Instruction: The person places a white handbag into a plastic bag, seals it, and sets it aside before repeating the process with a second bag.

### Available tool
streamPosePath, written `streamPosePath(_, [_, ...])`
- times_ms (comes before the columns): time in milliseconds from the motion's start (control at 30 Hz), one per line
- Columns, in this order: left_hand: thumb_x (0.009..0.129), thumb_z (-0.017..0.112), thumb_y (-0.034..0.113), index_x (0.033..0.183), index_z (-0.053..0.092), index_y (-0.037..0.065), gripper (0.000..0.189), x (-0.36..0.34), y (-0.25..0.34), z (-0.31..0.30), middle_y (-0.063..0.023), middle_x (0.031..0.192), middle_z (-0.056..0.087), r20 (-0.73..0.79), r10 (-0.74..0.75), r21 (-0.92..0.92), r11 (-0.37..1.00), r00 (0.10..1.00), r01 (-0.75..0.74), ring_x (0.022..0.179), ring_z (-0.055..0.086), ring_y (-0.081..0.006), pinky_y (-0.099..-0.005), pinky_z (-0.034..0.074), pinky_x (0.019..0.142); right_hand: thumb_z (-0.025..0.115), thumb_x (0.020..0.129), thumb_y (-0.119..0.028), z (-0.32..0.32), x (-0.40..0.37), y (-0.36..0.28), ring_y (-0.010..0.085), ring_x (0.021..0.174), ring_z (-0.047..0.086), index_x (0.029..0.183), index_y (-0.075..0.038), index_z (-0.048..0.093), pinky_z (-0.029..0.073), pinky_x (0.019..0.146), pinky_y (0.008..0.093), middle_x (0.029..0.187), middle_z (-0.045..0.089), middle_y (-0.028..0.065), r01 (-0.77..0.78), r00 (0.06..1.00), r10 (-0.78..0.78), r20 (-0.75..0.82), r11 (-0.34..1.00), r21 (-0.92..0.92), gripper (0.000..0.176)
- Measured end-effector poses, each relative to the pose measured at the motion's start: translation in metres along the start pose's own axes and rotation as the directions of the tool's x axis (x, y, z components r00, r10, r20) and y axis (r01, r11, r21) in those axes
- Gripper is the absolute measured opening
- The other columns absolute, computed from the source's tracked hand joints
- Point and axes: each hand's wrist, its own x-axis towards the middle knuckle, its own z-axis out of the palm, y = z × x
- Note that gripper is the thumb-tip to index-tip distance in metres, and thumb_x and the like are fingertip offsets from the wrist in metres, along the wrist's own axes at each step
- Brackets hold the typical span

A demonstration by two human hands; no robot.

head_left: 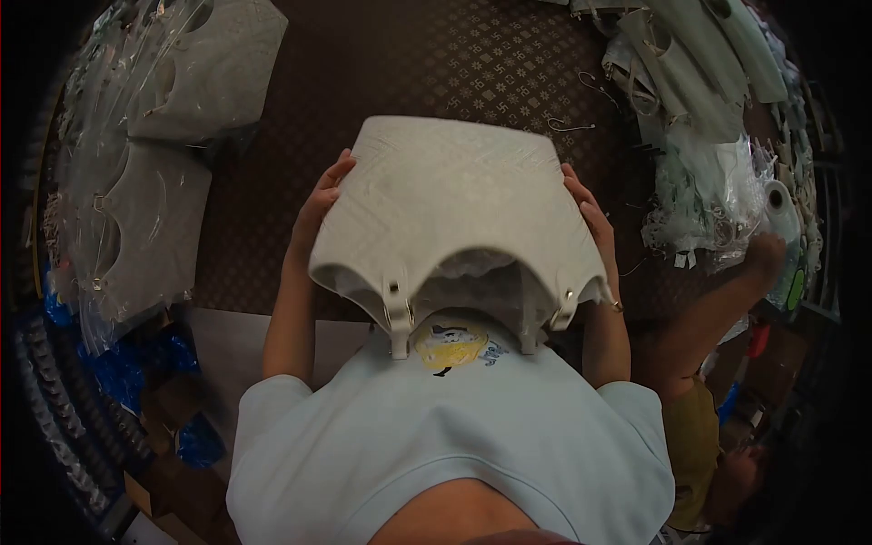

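A cream handbag [454, 191] with a faint embossed pattern is held up in front of my chest. Its scalloped opening and metal strap fittings face toward me, and pale filling shows dimly inside. My left hand [327, 193] is closed on the bag's left side, thumb hidden behind or under it. On the opposite side my right hand [590, 209] grips the bag the same way, its fingertips along the edge.
Several similar bags in clear plastic [154, 218] lie at the left. A dark patterned table cover [509, 64] spreads beyond the bag. Pale bag pieces [690, 64] and plastic wrapping [718, 195] are piled at the right, where another person's arm [727, 304] reaches in.
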Motion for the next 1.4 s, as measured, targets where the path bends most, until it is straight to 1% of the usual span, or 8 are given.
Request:
streamPosePath(300, [0.077,0.054,0.057,0.139,0.016,0.002,0.091,0.018,-0.043,-0.034,-0.0137,0.142,0.023,-0.179,0.002,0.62,0.777,0.984,0.111,0.131,0.022,-0.0271,-0.0363,0.021,0.105,0.043,0.089,-0.041,0.002,0.012,0.01,0.0222,0.129,0.027,0.139,-0.011,0.021,0.023,0.104,0.0357,0.141,0.027,0.0105,-0.209,0.949,0.071,-0.307,0.871,-0.445,0.063])
streamPosePath(400, [0.078,0.041,0.069,0.139,0.013,0.0,0.096,0.017,-0.049,-0.036,-0.0138,0.144,0.019,-0.402,0.018,0.37,0.918,0.916,0.144,0.132,0.02,-0.0277,-0.0373,0.019,0.105,0.039,0.09,-0.047,-0.018,0.008,0.018,0.023,0.13,0.024,0.141,-0.01,0.013,0.021,0.105,0.0356,0.143,0.023,0.0117,-0.278,0.882,0.098,-0.461,0.898,-0.341,0.068])
streamPosePath(600, [0.081,0.024,0.072,0.14,0.01,0.003,0.092,0.027,-0.057,-0.023,-0.0126,0.145,0.016,-0.239,-0.082,0.549,0.81,0.968,0.204,0.132,0.019,-0.0265,-0.0354,0.014,0.107,0.031,0.088,-0.057,-0.036,0.016,0.045,0.024,0.132,0.019,0.142,-0.01,0.009,0.017,0.106,0.0353,0.145,0.017,0.0115,-0.292,0.933,0.192,-0.305,0.899,-0.326,0.075])
streamPosePath(767, [0.082,0.026,0.071,0.14,0.011,0.003,0.091,0.017,-0.039,-0.013,-0.013,0.145,0.017,-0.455,-0.099,0.383,0.875,0.885,0.295,0.13,0.022,-0.0274,-0.0354,0.015,0.106,0.026,0.088,-0.061,-0.037,0.019,0.042,0.024,0.133,0.017,0.142,-0.009,0.009,0.014,0.107,0.0342,0.146,0.016,0.0114,-0.251,0.889,0.134,-0.437,0.942,-0.223,0.077])
streamPosePath(833, [0.081,0.027,0.071,0.14,0.012,0.003,0.092,0.033,-0.081,-0.048,-0.0129,0.145,0.017,-0.312,-0.145,0.568,0.764,0.939,0.307,0.129,0.024,-0.0278,-0.0363,0.016,0.106,0.026,0.088,-0.061,0.0,0.014,0.052,0.0242,0.134,0.016,0.142,-0.009,0.009,0.014,0.108,0.0343,0.146,0.015,0.0118,-0.329,0.931,0.128,-0.343,0.705,-0.629,0.077])
streamPosePath(1133, [0.083,0.027,0.069,0.139,0.016,0.0,0.09,0.023,-0.054,-0.027,-0.0143,0.145,0.017,-0.414,-0.078,0.493,0.818,0.907,0.295,0.131,0.022,-0.0268,-0.0348,0.017,0.106,0.035,0.089,-0.055,-0.044,0.016,0.029,0.0228,0.129,0.028,0.138,-0.005,0.023,0.02,0.105,0.0319,0.14,0.03,0.0144,-0.363,0.881,0.213,-0.422,0.876,-0.318,0.071])
streamPosePath(1267, [0.084,0.028,0.067,0.14,0.014,0.002,0.086,0.017,-0.07,-0.11,-0.0133,0.145,0.017,-0.353,-0.05,0.654,0.701,0.934,0.284,0.131,0.022,-0.0285,-0.0363,0.017,0.106,0.053,0.087,-0.036,-0.136,0.034,-0.011,0.0224,0.108,0.053,0.122,-0.001,0.048,0.039,0.093,0.0303,0.116,0.056,0.016,-0.081,0.738,-0.425,-0.524,0.715,-0.694,0.05])
streamPosePath(1400, [0.085,0.031,0.063,0.14,0.015,0.005,0.082,-0.028,-0.05,-0.059,-0.0134,0.146,0.015,-0.527,0.265,0.7,0.674,0.808,0.236,0.132,0.02,-0.0291,-0.0371,0.016,0.106,0.056,0.083,-0.032,-0.223,0.07,-0.128,0.0374,0.107,0.051,0.119,-0.004,0.051,0.039,0.091,0.0413,0.112,0.055,0.0205,-0.345,0.406,-0.896,-0.179,0.032,-0.938,0.046])
